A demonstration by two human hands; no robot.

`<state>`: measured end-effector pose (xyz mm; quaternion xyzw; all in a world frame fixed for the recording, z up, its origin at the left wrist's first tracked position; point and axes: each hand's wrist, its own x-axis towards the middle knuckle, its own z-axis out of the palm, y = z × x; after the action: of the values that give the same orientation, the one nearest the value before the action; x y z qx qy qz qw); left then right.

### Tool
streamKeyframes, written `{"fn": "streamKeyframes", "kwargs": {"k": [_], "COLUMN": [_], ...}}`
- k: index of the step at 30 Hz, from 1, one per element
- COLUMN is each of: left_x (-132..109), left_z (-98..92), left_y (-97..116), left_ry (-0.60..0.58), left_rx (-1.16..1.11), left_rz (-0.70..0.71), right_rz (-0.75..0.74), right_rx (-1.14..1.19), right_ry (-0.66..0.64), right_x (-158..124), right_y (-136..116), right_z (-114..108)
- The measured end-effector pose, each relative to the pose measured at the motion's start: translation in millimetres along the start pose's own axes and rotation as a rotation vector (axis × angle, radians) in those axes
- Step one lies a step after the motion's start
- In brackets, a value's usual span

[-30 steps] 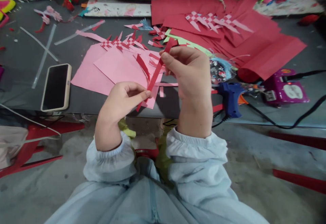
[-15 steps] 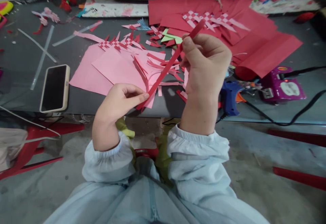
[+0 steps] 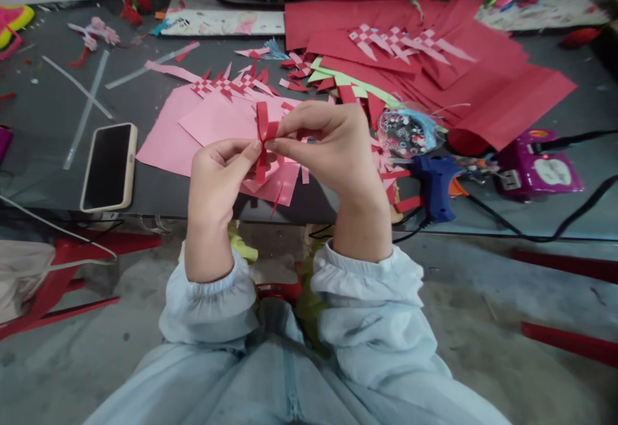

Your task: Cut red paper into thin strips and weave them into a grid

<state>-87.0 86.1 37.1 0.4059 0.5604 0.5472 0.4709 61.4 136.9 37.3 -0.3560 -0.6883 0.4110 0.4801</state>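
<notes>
Between my two hands is a red paper strip (image 3: 261,116), now bent into a folded or looped shape with one part standing up and one pointing right. My left hand (image 3: 212,174) pinches it at the middle between thumb and forefinger. From the right, my right hand (image 3: 338,145) grips its other part with thumb and fingertips, close to the left fingertips. Below them lie pink paper sheets (image 3: 168,132) with loose red and pink strips on top. How the strip is folded inside my fingers is hidden.
Woven red-and-pink paper fish (image 3: 222,84) lie behind the pink sheets. More woven fish (image 3: 391,42) rest on stacked red paper (image 3: 492,51). At right are a blue glue gun (image 3: 437,183) and a purple box (image 3: 538,170) with cords. A phone (image 3: 110,167) lies left.
The strip was stretched long and diagonal between my hands; now it is folded. My right hand has come down and left to meet my left hand, which has risen slightly.
</notes>
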Motion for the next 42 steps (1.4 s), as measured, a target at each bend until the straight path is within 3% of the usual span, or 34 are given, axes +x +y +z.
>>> {"fn": "streamKeyframes", "kwargs": {"k": [13, 20, 27, 33, 42], "left_x": [-1.4, -3.7, -3.6, -6.9, -8.0], "left_z": [-3.7, -2.1, -1.7, 1.4, 0.1], "left_y": [4.5, 3.7, 3.9, 5.7, 4.1], "left_ry": [-0.038, -0.060, -0.120, -0.220, -0.219], "left_rx": [-0.099, -0.089, -0.063, -0.083, 0.039], "left_rz": [-0.025, -0.031, -0.092, -0.159, -0.180], "right_rz": [-0.092, 0.039, 0.175, 0.202, 0.221], "right_rx": [-0.068, -0.040, 0.077, 0.092, 0.105], "right_ry": [-0.107, -0.016, -0.136, -0.041, 0.045], "right_x": [-3.5, 0.5, -0.9, -0.2, 0.3], "right_y": [-7.1, -2.8, -1.9, -0.4, 7.8], "right_z": [-2.9, -1.3, -2.3, -6.2, -10.5]}}
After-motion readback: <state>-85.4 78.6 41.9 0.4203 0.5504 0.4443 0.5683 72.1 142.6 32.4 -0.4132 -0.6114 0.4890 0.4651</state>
